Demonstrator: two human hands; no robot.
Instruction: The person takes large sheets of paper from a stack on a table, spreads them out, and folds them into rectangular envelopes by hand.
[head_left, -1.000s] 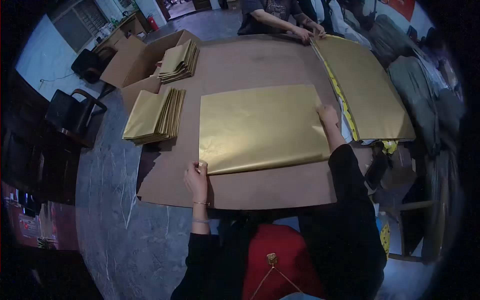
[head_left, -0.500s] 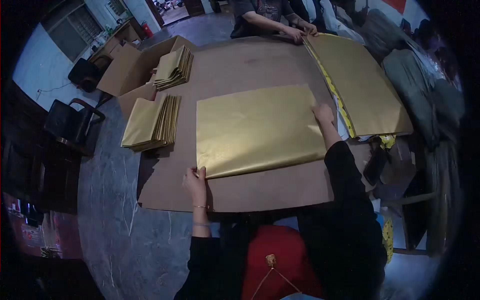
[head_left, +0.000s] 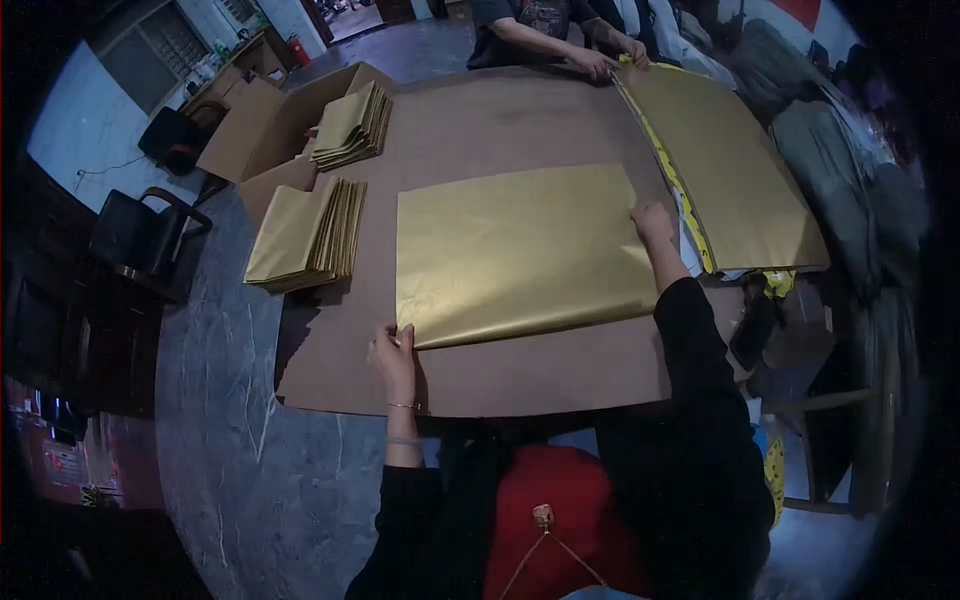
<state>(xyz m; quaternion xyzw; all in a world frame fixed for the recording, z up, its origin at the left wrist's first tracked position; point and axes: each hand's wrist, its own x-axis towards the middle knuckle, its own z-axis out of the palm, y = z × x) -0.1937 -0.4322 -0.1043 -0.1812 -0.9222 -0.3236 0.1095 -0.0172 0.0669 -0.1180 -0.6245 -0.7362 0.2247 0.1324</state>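
Note:
A folded sheet of gold paper [head_left: 520,255] lies flat on the brown board in front of me, with its folded edge towards me. My left hand [head_left: 392,360] pinches the near left corner between thumb and fingers. On the far side, my right hand [head_left: 655,225] has its fingers curled at the right edge of the paper, closed on it. Just right of that hand is a large stack of gold sheets [head_left: 730,160] with yellow wrapping along its left side.
Two piles of folded gold paper [head_left: 305,235] stand at the left, beside an open cardboard box [head_left: 255,130]. Across the brown tabletop [head_left: 500,105], a co-worker's hands [head_left: 605,65] touch the large stack's far corner. Black chairs [head_left: 150,240] stand on the left floor.
The view has shifted slightly. Both my hands keep their places on the gold paper. One of the co-worker's hands has moved a little at the stack's corner.

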